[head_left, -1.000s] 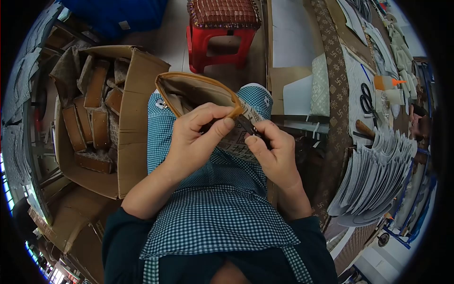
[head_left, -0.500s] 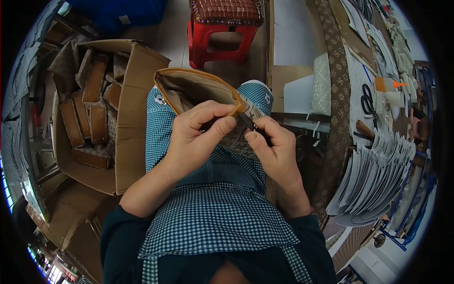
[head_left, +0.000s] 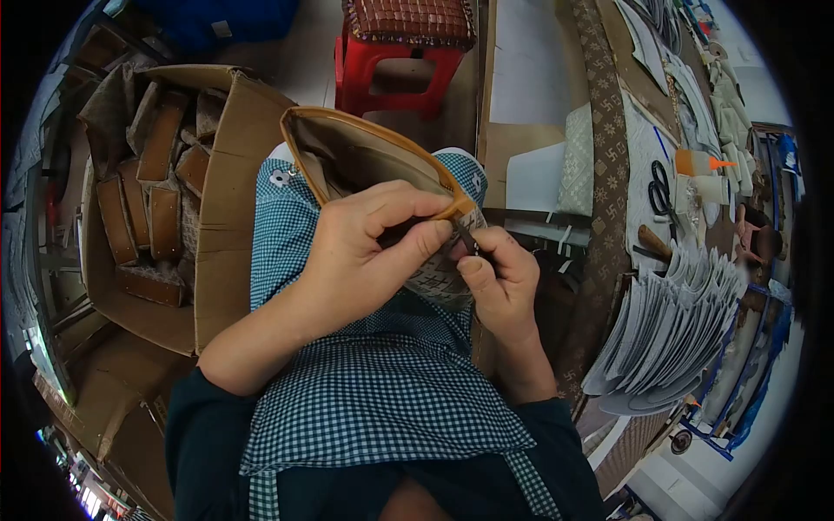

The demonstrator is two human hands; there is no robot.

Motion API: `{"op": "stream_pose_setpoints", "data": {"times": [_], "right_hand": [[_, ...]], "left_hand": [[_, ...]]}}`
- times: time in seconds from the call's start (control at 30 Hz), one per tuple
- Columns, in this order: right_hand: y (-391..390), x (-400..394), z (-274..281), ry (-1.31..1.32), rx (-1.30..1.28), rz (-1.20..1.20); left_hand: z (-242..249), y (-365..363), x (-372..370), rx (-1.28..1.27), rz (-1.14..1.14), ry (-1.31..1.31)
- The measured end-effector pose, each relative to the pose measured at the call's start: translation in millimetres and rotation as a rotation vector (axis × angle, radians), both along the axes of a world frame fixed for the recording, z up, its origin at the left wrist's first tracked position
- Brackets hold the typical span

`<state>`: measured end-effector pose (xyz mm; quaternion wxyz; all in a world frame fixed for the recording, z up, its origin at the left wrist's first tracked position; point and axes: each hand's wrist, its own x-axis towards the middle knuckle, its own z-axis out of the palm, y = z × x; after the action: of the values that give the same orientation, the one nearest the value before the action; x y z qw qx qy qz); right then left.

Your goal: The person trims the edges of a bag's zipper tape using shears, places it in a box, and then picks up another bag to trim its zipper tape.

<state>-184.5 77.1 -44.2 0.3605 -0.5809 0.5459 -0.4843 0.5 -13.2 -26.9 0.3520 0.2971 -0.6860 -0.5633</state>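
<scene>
A pouch-like bag [head_left: 365,154] with tan edging, a beige lining and a patterned outside lies over my lap, its mouth gaping toward me. My left hand [head_left: 369,247] pinches the tan trim at the mouth's right corner between thumb and fingers. Close beside that corner, my right hand [head_left: 502,282] is closed around a small, slim dark tool [head_left: 466,236]; its tip meets the bag's edge just under my left fingertips. What kind of tool it is I cannot make out, since my fingers cover most of it.
To the left stands an open cardboard box [head_left: 221,217] holding several brown-trimmed pieces. A red stool [head_left: 352,82] is ahead. Along the right, a workbench carries black-handled scissors [head_left: 660,187], a glue bottle [head_left: 695,162] and a fanned stack of grey-white pieces [head_left: 669,326].
The bag's corner and my left hand have shifted a little to the right, and the dark tool stands at a steeper angle. My head view has moved slightly too. Both grips stay closed.
</scene>
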Motion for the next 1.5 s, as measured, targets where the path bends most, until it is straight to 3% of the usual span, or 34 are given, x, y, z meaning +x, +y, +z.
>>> {"op": "stream_pose_setpoints", "data": {"times": [0.13, 0.27, 0.4, 0.5, 0.77, 1.5], "right_hand": [[-16, 10, -10, -0.128, -0.106, -0.032], [-28, 13, -27, -0.216, -0.027, 0.033], [-10, 4, -32, -0.113, 0.099, 0.077], [12, -11, -23, -0.039, 0.210, 0.092], [29, -18, 7, -0.057, 0.435, 0.033], [-16, -3, 71, 0.417, 0.516, 0.171]], "left_hand": [[23, -7, 5, -0.058, 0.035, -0.025], [24, -7, 13, -0.036, 0.078, -0.127], [-6, -1, 13, 0.403, -0.004, -0.125], [-12, 5, 14, 0.500, -0.014, -0.044], [-17, 5, 15, 0.485, -0.131, -0.060], [-29, 8, 24, 0.523, -0.122, 0.045]]}}
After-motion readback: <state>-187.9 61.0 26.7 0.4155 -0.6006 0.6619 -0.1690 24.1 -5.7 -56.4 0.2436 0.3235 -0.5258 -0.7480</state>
